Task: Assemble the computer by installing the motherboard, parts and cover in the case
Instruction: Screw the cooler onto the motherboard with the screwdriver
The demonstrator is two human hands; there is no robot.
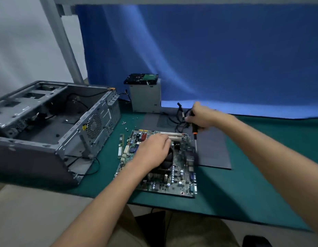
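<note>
A green motherboard (179, 177) lies flat on the green mat, in front of me. My left hand (153, 148) rests on its black CPU cooler fan (168, 158), fingers curled over the fan's top. My right hand (202, 116) grips the black and orange handle of a screwdriver (195, 134), whose shaft points down at the board's right edge. The open grey computer case (47, 122) lies on its side at the left, with cables inside.
A grey power supply box (145, 97) with a hard drive (141, 78) on top stands at the back. The grey side cover (213, 150) lies right of the board. Black cables (181, 120), two memory sticks (120, 146) and several loose screws (126, 124) lie on the mat (244, 202).
</note>
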